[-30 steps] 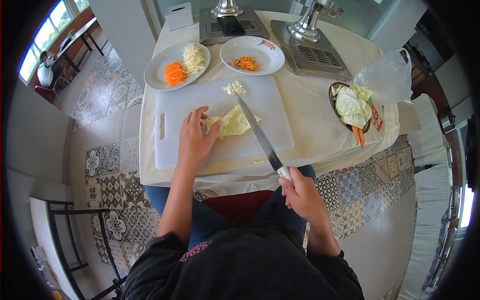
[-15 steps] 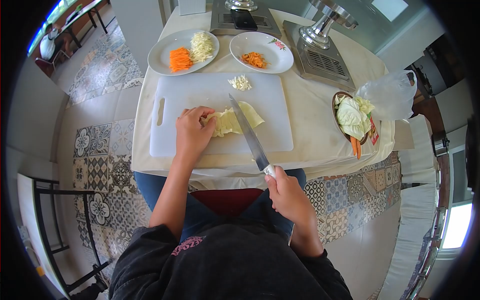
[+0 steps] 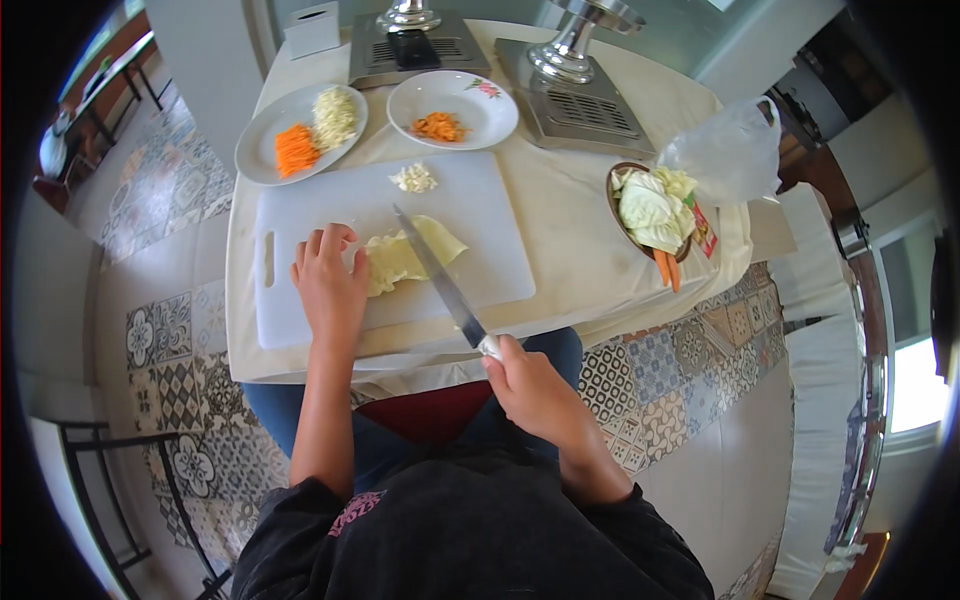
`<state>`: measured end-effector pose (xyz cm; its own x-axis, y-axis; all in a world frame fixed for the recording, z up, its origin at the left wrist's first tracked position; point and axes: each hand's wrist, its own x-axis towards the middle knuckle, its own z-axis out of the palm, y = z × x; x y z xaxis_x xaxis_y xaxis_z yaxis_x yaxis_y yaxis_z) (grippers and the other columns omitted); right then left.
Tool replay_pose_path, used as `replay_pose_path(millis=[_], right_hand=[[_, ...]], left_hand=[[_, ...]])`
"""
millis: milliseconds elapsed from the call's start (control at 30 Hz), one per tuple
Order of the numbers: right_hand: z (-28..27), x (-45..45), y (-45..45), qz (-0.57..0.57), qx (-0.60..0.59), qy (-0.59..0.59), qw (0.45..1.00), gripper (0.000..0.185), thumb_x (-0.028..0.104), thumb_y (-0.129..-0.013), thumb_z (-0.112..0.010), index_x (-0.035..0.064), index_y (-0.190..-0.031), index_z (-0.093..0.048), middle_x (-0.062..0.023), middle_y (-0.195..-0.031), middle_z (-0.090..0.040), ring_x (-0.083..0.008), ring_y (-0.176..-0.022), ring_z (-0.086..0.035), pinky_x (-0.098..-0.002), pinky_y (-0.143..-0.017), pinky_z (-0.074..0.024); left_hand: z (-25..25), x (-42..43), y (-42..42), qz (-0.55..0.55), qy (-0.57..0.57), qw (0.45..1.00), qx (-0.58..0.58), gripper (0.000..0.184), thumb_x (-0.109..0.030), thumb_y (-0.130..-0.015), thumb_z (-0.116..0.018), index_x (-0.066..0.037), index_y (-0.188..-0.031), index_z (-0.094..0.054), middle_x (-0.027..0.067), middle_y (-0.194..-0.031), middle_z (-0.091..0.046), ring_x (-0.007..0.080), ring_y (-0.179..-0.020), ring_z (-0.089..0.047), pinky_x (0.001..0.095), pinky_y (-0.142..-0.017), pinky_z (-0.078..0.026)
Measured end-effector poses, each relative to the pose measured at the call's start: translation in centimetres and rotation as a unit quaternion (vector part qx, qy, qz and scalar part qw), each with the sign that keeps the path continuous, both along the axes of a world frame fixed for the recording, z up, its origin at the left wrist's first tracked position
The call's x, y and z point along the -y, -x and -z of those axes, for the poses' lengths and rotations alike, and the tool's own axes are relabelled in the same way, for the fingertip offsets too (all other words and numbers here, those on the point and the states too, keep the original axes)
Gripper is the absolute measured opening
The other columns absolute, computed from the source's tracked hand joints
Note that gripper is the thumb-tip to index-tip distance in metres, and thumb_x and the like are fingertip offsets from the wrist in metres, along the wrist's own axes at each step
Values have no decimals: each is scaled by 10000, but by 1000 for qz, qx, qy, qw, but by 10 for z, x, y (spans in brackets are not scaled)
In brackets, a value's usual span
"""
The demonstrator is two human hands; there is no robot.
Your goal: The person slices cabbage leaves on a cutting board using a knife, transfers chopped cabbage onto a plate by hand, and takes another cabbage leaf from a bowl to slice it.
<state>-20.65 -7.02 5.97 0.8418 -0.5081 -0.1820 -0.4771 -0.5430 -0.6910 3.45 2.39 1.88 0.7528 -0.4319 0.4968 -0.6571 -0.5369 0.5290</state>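
My right hand (image 3: 530,385) is wrapped round the white handle of a long knife (image 3: 440,278), whose blade lies over a pale green cabbage leaf (image 3: 395,262). That leaf rests on a white cutting board (image 3: 490,220). At the leaf's left end is my left hand (image 3: 330,275), fingers bent and apart, with nothing visible held in it. A small heap of chopped white pieces (image 3: 413,178) sits near the board's top edge, beyond the knife tip.
Behind the board stand a plate (image 3: 258,130) of orange and pale shreds and a flowered plate (image 3: 490,118) with orange shreds. A bowl (image 3: 617,213) of cabbage and carrots, a plastic bag (image 3: 735,155), metal stands (image 3: 590,110), a phone (image 3: 412,50) and a white box (image 3: 313,32) are around.
My left hand has loosened from the leaf's left end, its fingers spreading. The knife stays over the leaf in my right hand. The whole view has shifted, moving the table leftward.
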Motion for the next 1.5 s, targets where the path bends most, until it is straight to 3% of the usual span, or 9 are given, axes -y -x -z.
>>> replay_pose_path(millis=[100,400,533,567,667,1200,1300,1400,1500], right_hand=[[-6,-2,-5,4,-10,-24,1000,254,195,-1042,-525,-50,-1002,-465,-321,-787,-629,-524,-791,-605,-559,-651,-440],[-3,-4,-3,8,2,-16,1000,253,194,-1045,-520,-47,-999,-460,-319,-753,-621,-523,-743,-602,-546,-617,-438],[12,0,0,1,22,-16,1000,244,205,-1059,-512,-36,-1042,-479,-182,-626,-621,-306,-529,-652,-400,-504,-489],[12,2,0,1,16,-34,999,242,217,-1064,-512,-24,-1068,-502,-88,-603,-584,-156,-487,-610,-313,-478,-493],[-7,1,-1,26,22,-81,996,229,184,-1037,-533,-41,-1063,-498,-296,-800,-650,-509,-800,-627,-543,-651,-460],[-22,2,-3,-2,-13,-24,1000,246,184,-1037,-517,-48,-1118,-498,-300,-797,-655,-512,-794,-630,-560,-669,-462],[-5,4,2,-5,10,-13,1000,242,222,-1062,-516,-8,-1135,-536,-100,-615,-591,-197,-472,-614,-339,-484,-487],[-2,1,3,-4,19,-14,1000,243,224,-1065,-511,-8,-1136,-533,-93,-614,-589,-191,-463,-606,-332,-474,-487],[-16,1,0,4,-22,-54,998,302,177,-1038,-518,-53,-1233,-499,-303,-821,-663,-512,-817,-635,-559,-685,-468]], left_hand=[[3,-3,-1,145,0,989,35,225,89,-791,-622,-54,-949,-695,78,-950,-646,306,-966,-596,421,-891,-471],[6,-10,13,81,-62,995,11,342,-216,-862,-757,-59,-1155,-678,76,-1164,-668,292,-1138,-583,438,-994,-420],[4,-16,12,100,-39,994,-18,441,-303,-825,-794,-76,-1184,-674,60,-1206,-654,289,-1205,-543,440,-1039,-378],[4,-17,12,102,-38,994,-17,460,-313,-816,-801,-78,-1190,-673,57,-1215,-651,291,-1215,-536,441,-1046,-373],[1,-22,2,111,-49,992,-25,501,-322,-796,-811,-84,-1214,-667,59,-1260,-638,305,-1254,-519,452,-1073,-358],[11,-15,17,189,33,981,26,338,-119,-802,-790,-34,-1116,-699,108,-1113,-671,329,-1050,-619,434,-951,-473],[4,-16,17,140,27,990,5,381,-138,-818,-781,-3,-1162,-689,132,-1170,-675,342,-1090,-619,446,-997,-460],[7,-22,10,140,-6,990,-25,397,-156,-833,-773,19,-1176,-678,145,-1226,-667,353,-1135,-606,452,-1039,-445],[8,-25,9,153,-16,987,-34,440,-194,-846,-768,15,-1217,-658,149,-1260,-653,353,-1194,-587,477,-1108,-407]])
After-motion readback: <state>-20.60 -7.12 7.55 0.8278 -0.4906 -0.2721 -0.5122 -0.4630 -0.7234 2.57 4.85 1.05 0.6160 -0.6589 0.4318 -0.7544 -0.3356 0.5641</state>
